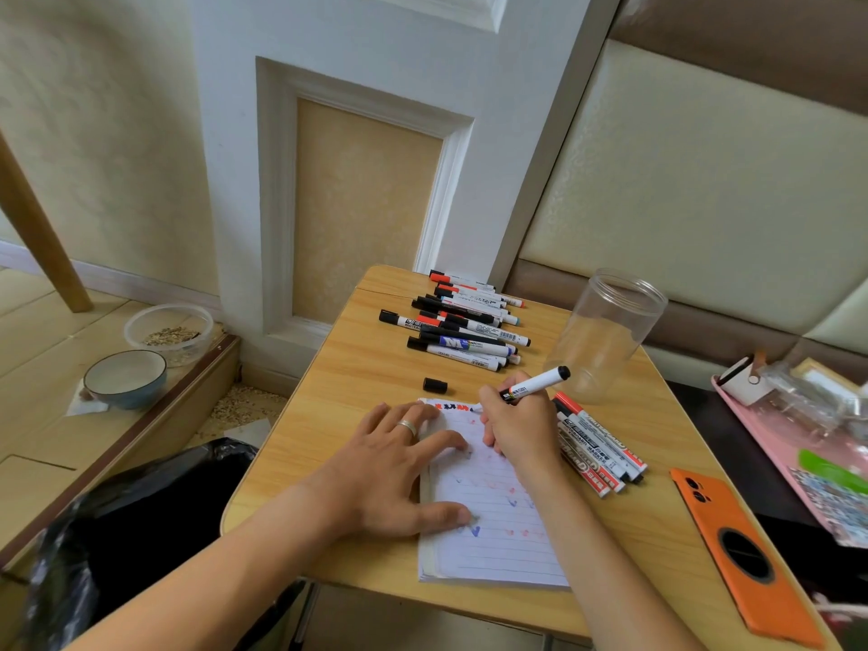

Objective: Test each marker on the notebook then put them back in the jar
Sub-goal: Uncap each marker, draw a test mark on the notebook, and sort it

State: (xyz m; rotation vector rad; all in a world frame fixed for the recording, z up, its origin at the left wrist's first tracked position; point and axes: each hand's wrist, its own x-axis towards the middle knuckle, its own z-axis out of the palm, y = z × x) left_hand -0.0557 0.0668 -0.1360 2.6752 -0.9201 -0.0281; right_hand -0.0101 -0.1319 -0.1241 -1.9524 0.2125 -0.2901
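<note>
A lined notebook [498, 528] with red and blue test marks lies on the small wooden table [366, 382]. My left hand [399, 467] lies flat on its left side, fingers spread. My right hand [516, 425] grips a white marker [540, 382] with a black end, its tip down at the notebook's top edge. Its black cap [435, 385] lies loose on the table above the notebook. A pile of several markers [462, 321] lies at the table's far end. Another group of markers [599, 446] lies right of the notebook. The clear plastic jar [606, 331] stands empty at the right.
An orange phone [737, 556] lies face down at the table's near right. A pink tray [798, 425] with clutter sits on a dark surface to the right. A black bag [141, 505], a blue bowl [124, 378] and a plastic container [169, 328] are on the floor at left.
</note>
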